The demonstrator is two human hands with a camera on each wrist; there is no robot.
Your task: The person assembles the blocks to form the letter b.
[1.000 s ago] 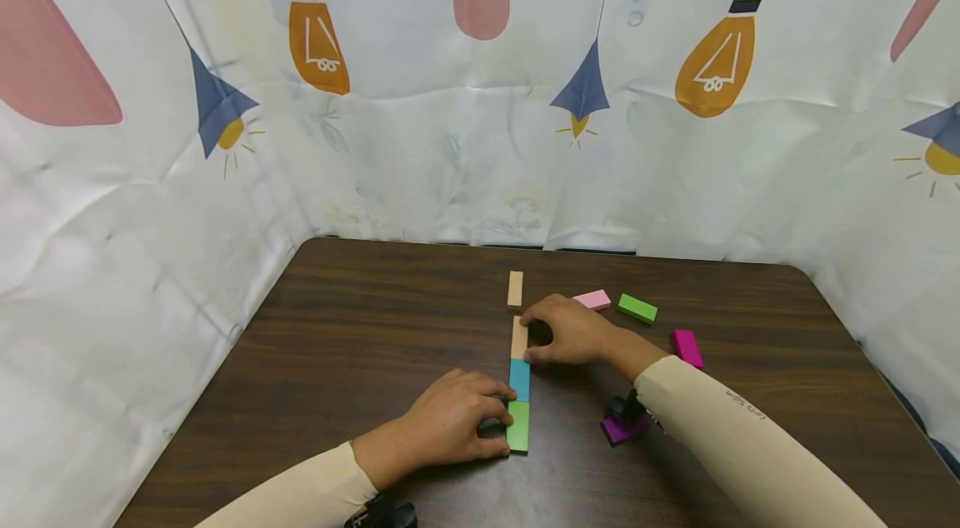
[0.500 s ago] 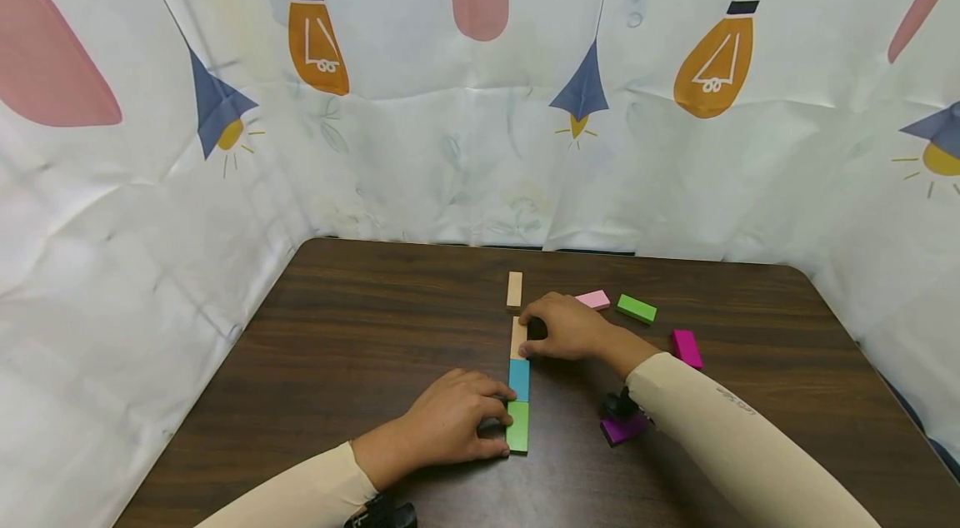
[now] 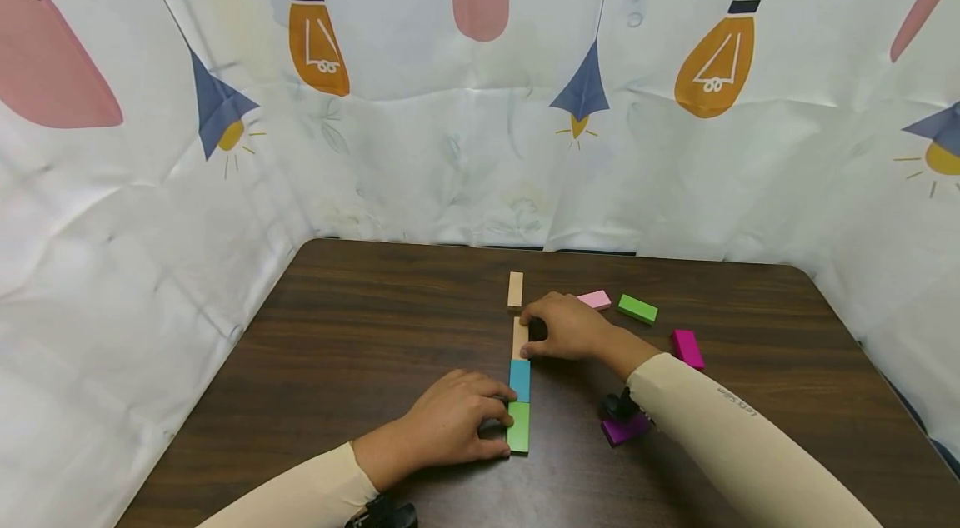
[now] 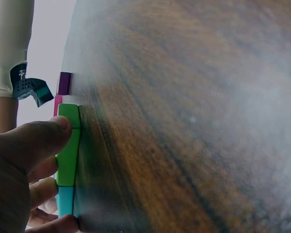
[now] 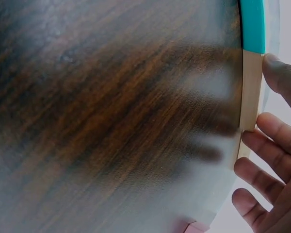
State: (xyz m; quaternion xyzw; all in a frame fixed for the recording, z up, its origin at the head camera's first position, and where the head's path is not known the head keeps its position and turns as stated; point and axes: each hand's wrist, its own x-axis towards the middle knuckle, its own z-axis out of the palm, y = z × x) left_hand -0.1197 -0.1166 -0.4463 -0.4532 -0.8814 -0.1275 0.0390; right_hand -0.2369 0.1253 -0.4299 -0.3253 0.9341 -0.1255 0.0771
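A row of domino-sized blocks runs away from me on the table: a light green block, a blue block and a bare wooden block, end to end. My left hand holds the green block from its left side, thumb at the near corner. Its other fingers reach along to the blue block. On the right side, my right hand pinches the wooden block between thumb and index finger, its remaining fingers curled loosely beyond.
Another wooden block lies just past the row's far end. To the right are a pink block, a green block, a magenta block and a purple block, the last partly behind my wrist camera. A patterned white cloth hangs behind the dark table.
My right hand and forearm have shifted slightly left, the thumb moving in over the wooden block's near edge. The left hand and the blocks look the same.
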